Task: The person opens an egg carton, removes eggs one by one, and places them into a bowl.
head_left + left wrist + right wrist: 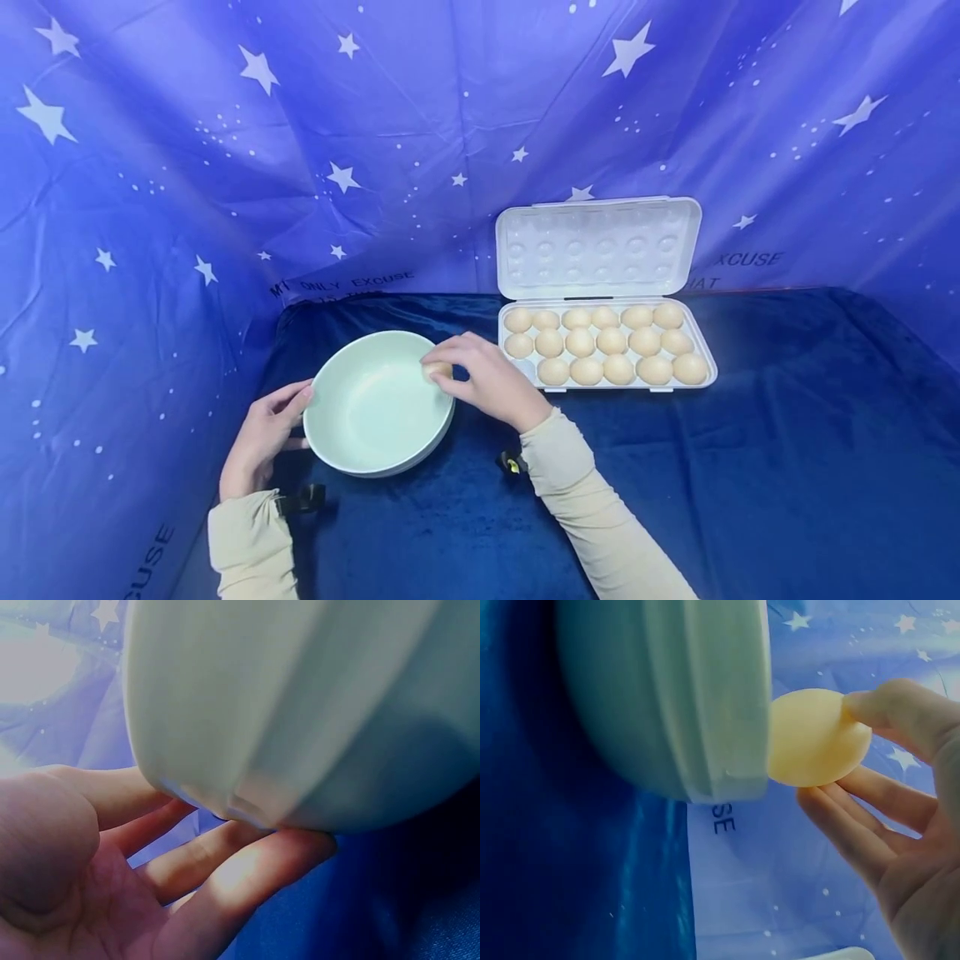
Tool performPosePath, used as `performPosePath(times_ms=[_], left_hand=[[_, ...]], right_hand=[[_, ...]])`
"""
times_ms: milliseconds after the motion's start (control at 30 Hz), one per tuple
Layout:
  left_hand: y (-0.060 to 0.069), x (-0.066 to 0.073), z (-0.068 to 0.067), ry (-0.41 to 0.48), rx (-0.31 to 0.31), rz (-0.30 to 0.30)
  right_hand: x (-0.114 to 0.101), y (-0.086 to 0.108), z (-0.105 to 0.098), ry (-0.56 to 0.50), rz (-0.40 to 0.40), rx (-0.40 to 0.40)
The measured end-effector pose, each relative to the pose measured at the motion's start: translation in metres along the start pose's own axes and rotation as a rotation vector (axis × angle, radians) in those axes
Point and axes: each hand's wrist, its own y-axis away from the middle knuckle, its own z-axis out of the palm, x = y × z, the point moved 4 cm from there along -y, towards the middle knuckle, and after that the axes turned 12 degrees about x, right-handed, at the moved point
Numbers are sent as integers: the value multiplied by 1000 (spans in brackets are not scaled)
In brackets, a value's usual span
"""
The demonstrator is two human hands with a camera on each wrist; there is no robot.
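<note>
A pale green bowl sits on the dark blue cloth, its inside smooth and its outside ridged. At its left side my left hand grips it, thumb on the rim and fingers against the outer wall, as the left wrist view also shows of the bowl's side. My right hand pinches a light brown egg between thumb and fingers at the bowl's right rim. In the right wrist view the egg appears against the rim; whether they truly touch I cannot tell.
Behind and right of the bowl stands a white egg box with its lid raised and rows of eggs inside. A blue curtain printed with white stars hangs behind and at the left. Dark blue cloth covers the table.
</note>
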Motion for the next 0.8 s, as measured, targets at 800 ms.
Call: performPosePath(times_ms=[800], left_hand=[[2, -2, -1, 18, 4, -3]], right_hand=[[-16, 6, 54, 247, -71, -174]])
